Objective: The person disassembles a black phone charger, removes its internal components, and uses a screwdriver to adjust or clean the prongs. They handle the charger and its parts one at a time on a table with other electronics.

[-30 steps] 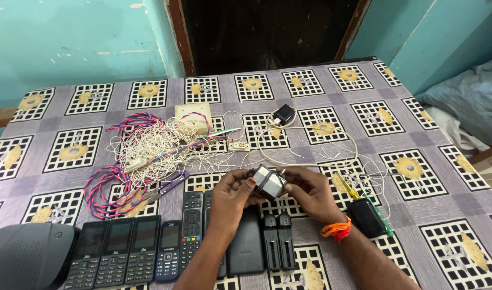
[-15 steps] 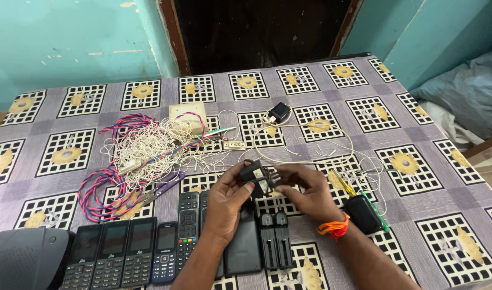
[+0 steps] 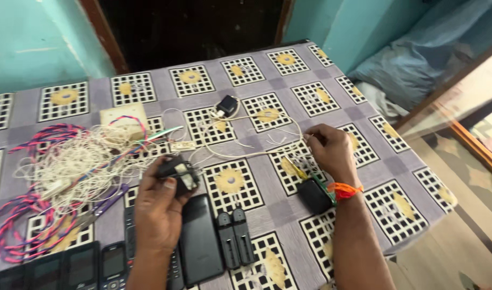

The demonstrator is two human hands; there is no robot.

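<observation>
Two hands [image 3: 160,201], two black clip chargers [image 3: 234,236], one black slab phone [image 3: 198,239].

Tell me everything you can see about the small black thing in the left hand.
The small black charger-like block is dark plastic with a pale, metallic-looking patch on its right face. It is held just above the patterned tablecloth, tilted, in the left hand, thumb on its lower right side and fingers behind. A white cord seems to run from it toward the right hand. Finer details are blurred.

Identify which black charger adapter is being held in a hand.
The adapter in the left hand; the other black adapters lie on the tablecloth.
</observation>
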